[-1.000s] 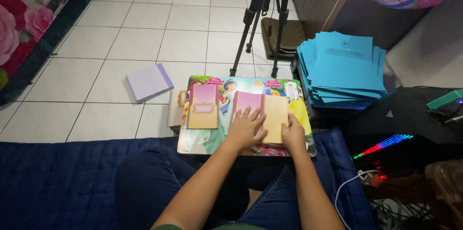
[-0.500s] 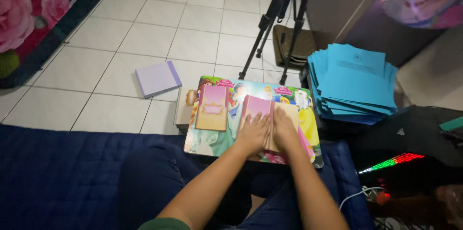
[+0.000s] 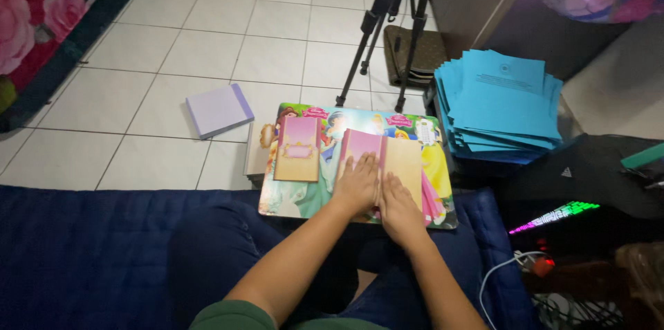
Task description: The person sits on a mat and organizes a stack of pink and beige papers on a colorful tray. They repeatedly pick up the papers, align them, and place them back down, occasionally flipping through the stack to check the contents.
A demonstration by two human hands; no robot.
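Note:
A colourful cartoon-printed board rests across my lap. On it lies an open pink-and-tan booklet, and both palms press flat on it. My left hand covers the pink left page; my right hand lies on the tan right page, the two hands side by side and touching near the fold. A closed pink-and-gold booklet lies on the board to the left of my hands.
A tall stack of blue folders stands to the right of the board. A lilac notebook lies on the white tile floor. Tripod legs rise behind the board. A dark blue mattress is under me; a lit keyboard is at right.
My hands slid together from apart on the open booklet toward its fold. The view shifted slightly; the board and other booklet stayed put.

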